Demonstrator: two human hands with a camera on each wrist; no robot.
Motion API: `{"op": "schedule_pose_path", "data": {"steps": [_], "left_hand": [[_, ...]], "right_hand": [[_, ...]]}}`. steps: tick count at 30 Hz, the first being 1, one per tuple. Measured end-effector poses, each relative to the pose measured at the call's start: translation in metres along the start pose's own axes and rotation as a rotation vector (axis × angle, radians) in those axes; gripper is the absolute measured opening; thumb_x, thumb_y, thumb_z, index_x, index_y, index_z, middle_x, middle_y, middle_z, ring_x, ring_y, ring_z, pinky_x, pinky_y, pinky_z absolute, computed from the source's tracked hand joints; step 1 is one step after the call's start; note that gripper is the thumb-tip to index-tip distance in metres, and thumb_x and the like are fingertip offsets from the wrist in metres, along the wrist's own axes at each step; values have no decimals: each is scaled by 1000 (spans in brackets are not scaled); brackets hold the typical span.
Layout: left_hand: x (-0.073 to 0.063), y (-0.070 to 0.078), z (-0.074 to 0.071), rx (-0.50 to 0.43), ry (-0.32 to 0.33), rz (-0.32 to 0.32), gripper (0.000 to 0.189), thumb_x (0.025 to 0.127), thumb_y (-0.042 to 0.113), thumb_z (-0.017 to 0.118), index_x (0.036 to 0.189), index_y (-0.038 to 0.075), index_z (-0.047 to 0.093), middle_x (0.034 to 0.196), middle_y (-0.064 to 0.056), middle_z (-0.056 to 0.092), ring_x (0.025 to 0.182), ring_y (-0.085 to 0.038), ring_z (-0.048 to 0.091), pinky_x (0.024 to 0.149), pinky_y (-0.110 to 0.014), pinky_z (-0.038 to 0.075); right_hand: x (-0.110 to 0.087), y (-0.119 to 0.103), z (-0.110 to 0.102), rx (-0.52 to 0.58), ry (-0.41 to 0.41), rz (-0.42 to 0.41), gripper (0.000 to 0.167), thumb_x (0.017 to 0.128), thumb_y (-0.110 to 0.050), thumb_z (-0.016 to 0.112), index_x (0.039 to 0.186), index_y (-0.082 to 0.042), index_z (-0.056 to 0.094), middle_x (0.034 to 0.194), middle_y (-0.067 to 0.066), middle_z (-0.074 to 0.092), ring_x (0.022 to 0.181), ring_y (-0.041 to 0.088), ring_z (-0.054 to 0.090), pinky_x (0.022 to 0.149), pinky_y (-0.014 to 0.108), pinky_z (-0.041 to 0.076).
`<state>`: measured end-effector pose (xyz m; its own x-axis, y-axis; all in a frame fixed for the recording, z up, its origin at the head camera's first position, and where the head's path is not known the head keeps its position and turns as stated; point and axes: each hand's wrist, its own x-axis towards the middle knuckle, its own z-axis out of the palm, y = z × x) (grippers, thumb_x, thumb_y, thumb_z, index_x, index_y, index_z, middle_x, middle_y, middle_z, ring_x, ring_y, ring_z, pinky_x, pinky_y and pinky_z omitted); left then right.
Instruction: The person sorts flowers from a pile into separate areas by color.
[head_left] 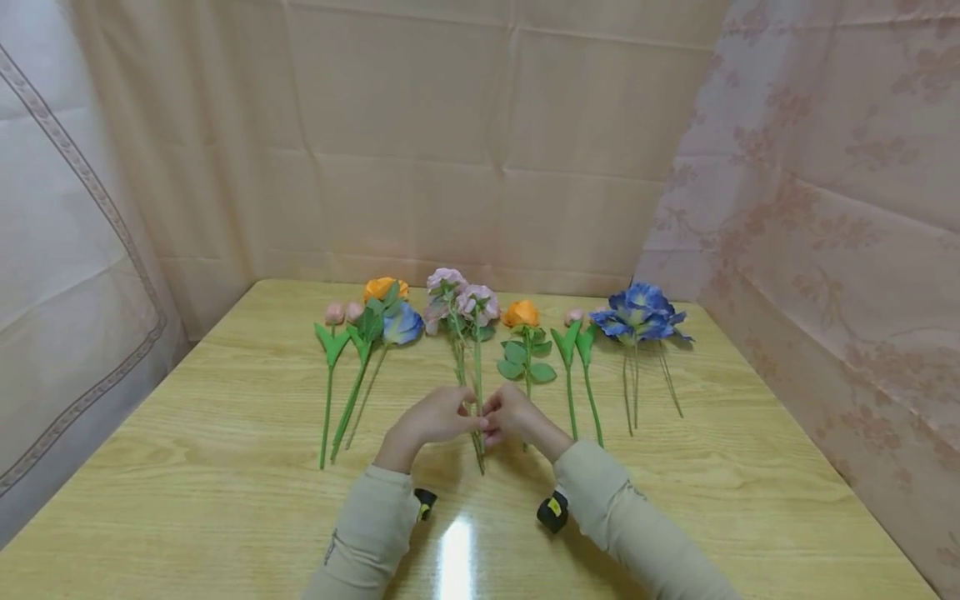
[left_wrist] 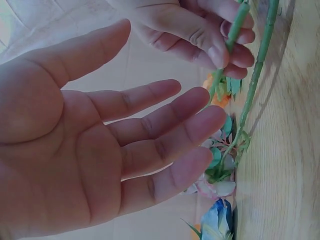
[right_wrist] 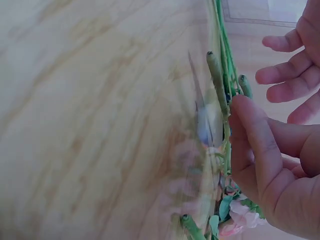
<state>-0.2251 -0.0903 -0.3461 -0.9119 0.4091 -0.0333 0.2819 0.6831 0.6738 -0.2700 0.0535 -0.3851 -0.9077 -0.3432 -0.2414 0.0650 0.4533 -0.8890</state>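
Note:
Two artificial stems with pale pink-purple flowers (head_left: 478, 303) stand out at the table's middle, their heads toward the back. My right hand (head_left: 513, 414) pinches one green stem (left_wrist: 235, 27) between thumb and fingers, lifted off the table in the left wrist view. Beside it, my left hand (head_left: 441, 415) has its fingers spread and loosely extended, with nothing in its palm in the left wrist view. Another green stem (left_wrist: 261, 55) lies close to the tabletop, apart from the pinched one. Its flower head is partly hidden behind the left fingers there.
Left on the wooden table (head_left: 225, 467) lie pink tulips (head_left: 334, 314), an orange rose (head_left: 386, 289) and a blue flower (head_left: 402, 323). To the right are another orange rose (head_left: 521, 313), more pink tulips (head_left: 573, 317) and blue flowers (head_left: 639, 313). Curtains (head_left: 465, 150) border the table.

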Motion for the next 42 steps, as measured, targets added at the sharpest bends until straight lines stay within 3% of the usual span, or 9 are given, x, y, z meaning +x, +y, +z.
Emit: {"op": "schedule_pose_path", "data": {"steps": [4,11,17,22,27,31,37,42], "left_hand": [[0,0,0,10,-2,-6,31,84,18,62,104,-5,56,99,-18,59,87,-27,57,72,-38,47],[0,-3,1,20,-12,-5,35,85,18,61,108,-7,55,102,-19,58,89,-28,57,72,-39,47],[-1,-3,0,29,-25,4,39,86,20,60,110,-9,54,107,-22,56,88,-28,57,74,-38,46],[-1,-4,-2,42,-11,-43,42,86,24,60,113,-8,54,109,-20,57,92,-28,57,74,-38,47],[-2,-10,-11,30,77,-109,37,87,22,59,112,-5,56,102,-17,60,89,-27,57,70,-37,48],[-7,-20,-29,49,180,-162,34,88,20,56,112,-4,56,101,-18,59,91,-29,56,72,-39,47],[-21,-45,-59,93,347,-277,33,89,16,53,110,-9,56,104,-24,58,96,-36,55,79,-44,44],[-34,-70,-69,82,401,-403,28,88,13,53,102,-10,57,103,-25,57,91,-37,54,75,-45,44]], "right_hand": [[1,2,0,-4,-5,13,7,80,16,53,80,14,60,66,14,58,52,17,58,54,31,52],[2,6,-1,48,-13,51,10,80,16,53,89,17,55,69,20,61,56,24,61,56,34,52],[-1,6,-3,46,-14,35,15,80,15,54,94,19,53,70,21,62,60,29,63,56,33,52],[-7,5,-7,25,-13,-14,18,82,8,56,97,18,55,73,21,62,63,30,63,56,34,52],[-12,4,-11,-2,-10,-88,15,83,1,58,92,14,59,74,18,61,61,27,62,55,35,52],[-16,5,-13,-62,-6,-144,14,84,-2,59,89,10,62,72,14,62,58,21,61,53,33,52],[-21,4,-14,-82,-13,-178,14,84,-5,59,87,9,63,68,11,61,57,18,60,51,32,51],[-23,4,-13,-80,-28,-194,15,84,-4,59,86,10,63,68,14,61,55,18,59,50,31,51]]}}
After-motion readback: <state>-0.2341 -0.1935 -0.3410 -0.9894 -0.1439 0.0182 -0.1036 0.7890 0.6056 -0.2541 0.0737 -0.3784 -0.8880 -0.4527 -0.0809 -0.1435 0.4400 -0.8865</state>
